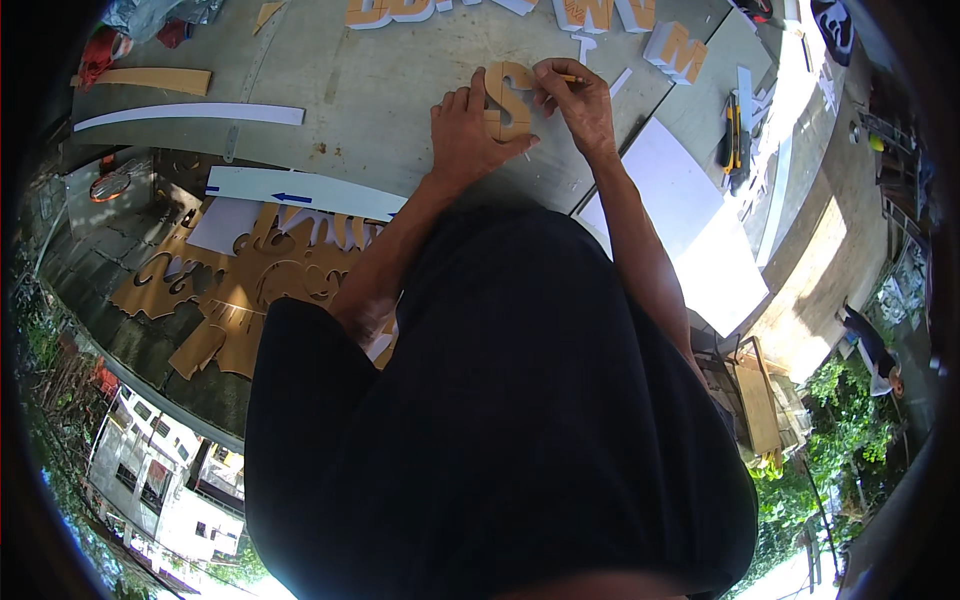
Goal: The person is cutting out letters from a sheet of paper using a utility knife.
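A big dark shirt (500,390) fills the low middle of my view. At the top middle, I see a tan letter S (513,112) lying flat on the gray table (390,110). The left hand (463,130) touches its left side, finger and thumb wide apart. The right hand (582,105), by its right side, pinches a thin yellow stick (569,79). A block letter M (676,54) sits upper right.

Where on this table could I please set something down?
The widest bare patch of table lies between the curved white strip and the left hand, which touches the tan letter. The far edge, with letter blocks, and the right, around the yellow-and-black tools, are crowded.
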{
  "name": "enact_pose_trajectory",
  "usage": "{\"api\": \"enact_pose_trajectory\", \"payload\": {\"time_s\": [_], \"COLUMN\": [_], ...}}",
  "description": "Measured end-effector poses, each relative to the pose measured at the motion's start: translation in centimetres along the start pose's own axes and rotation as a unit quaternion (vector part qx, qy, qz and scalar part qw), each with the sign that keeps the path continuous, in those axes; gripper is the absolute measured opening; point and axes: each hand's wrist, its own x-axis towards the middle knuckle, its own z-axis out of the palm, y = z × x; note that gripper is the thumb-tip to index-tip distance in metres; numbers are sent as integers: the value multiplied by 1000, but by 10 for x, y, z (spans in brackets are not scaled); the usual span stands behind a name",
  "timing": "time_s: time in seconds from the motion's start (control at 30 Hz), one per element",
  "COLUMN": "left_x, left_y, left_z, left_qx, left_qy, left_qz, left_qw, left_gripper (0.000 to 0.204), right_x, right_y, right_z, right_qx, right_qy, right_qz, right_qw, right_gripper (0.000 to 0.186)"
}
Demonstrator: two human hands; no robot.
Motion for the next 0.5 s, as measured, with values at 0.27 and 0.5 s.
{"api": "enact_pose_trajectory", "payload": {"time_s": [0.27,0.5], "left_x": [3,2], "left_y": [-2,-6], "left_z": [0,4], "left_qx": [14,24], "left_qy": [-28,-7], "left_qz": [-15,10], "left_qw": [999,1000], "left_gripper": [136,129], "right_x": [0,6], "right_y": [-2,5], "right_z": [0,0], "right_qx": [-13,-23], "right_qy": [-3,-22], "right_qz": [8,-3], "right_qw": [1000,999], "right_gripper": [32,29]}}
